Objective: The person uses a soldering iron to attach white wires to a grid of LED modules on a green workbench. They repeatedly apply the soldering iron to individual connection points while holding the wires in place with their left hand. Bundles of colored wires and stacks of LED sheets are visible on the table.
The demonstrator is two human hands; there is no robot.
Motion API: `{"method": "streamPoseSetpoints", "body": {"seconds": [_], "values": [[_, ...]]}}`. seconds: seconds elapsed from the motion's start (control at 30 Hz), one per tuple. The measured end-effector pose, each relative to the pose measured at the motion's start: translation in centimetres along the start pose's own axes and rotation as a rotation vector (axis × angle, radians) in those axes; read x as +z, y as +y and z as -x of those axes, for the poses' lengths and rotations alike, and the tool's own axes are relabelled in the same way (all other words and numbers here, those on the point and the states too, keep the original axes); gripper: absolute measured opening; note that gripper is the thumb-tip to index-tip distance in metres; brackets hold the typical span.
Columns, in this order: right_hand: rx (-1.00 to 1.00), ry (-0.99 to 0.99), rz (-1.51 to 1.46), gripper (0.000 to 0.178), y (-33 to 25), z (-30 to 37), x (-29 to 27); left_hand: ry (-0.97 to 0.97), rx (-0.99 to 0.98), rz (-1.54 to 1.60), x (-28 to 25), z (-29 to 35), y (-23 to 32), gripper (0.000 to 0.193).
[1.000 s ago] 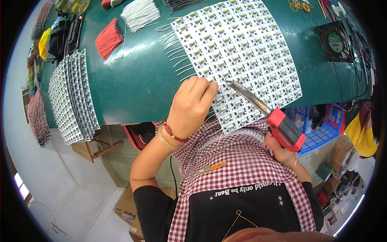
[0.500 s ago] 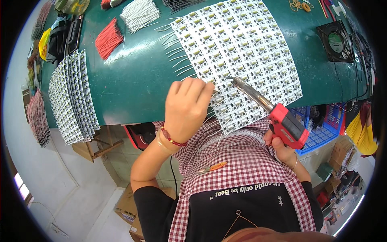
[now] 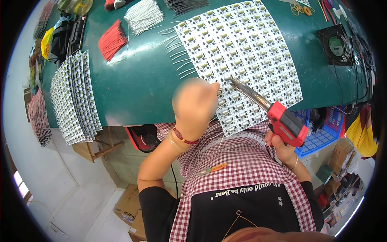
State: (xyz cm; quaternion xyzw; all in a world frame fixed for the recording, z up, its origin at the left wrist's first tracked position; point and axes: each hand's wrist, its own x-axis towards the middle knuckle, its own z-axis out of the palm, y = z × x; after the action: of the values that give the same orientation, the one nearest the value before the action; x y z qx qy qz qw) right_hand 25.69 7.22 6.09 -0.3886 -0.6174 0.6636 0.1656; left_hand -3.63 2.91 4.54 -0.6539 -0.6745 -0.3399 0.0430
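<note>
My right hand [image 3: 283, 151] is wrapped round the red and black grip of a soldering gun [image 3: 284, 124]. Its metal barrel reaches up and left, and the dark tip is over a large white circuit board panel [image 3: 258, 52] with many small parts. My left hand [image 3: 196, 103] is at the panel's left edge, close to the tip. It is partly blurred, its fingers closed with the fingertips pinching a thin white wire. Other white wires [image 3: 183, 64] stick out from the panel's left edge above and below this hand.
Bundles of red wires [image 3: 112, 39], white wires [image 3: 143, 17] and black wires [image 3: 185, 5] lie on the green table [image 3: 141, 88]. Stacked panels [image 3: 74, 99] overhang its left front edge. A black fan [image 3: 336, 44] stands at the right, with a blue crate [image 3: 322, 135] below.
My left hand has shifted slightly right and down along the panel's edge, its wrist turning. The soldering gun has barely moved; its tip stays over the panel.
</note>
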Motion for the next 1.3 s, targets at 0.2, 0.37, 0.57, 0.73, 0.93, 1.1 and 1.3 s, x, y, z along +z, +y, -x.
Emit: {"method": "streamPoseSetpoints", "body": {"seconds": [0.2,0.37,0.57,0.73,0.93,1.1,1.3], "values": [[-0.019,-0.026,0.012,0.053,0.1,0.0,-0.1,0.065,0.016,0.079,0.3,0.4,-0.1,0.031],[-0.048,-0.024,-0.011,0.049,0.2,-0.1,-0.1,0.016,0.034,0.053,0.5,0.6,-0.2,0.031],[-0.032,-0.010,0.030,0.041,0.1,-0.1,0.0,-0.032,0.032,0.021,0.4,0.5,-0.1,0.030],[-0.038,-0.022,0.061,0.033,0.0,-0.2,-0.1,-0.045,0.028,0.017,0.4,0.6,0.0,0.030],[-0.002,-0.019,0.171,0.021,1.0,0.6,-1.0,-0.067,0.026,0.030,0.2,0.3,0.2,0.029],[-0.009,0.034,0.051,0.016,0.1,0.4,-0.2,-0.099,0.021,0.018,0.1,0.1,0.4,0.028],[0.007,0.009,0.186,0.018,0.9,0.4,-0.9,-0.111,0.011,0.013,0.0,-0.1,0.5,0.027]]}}
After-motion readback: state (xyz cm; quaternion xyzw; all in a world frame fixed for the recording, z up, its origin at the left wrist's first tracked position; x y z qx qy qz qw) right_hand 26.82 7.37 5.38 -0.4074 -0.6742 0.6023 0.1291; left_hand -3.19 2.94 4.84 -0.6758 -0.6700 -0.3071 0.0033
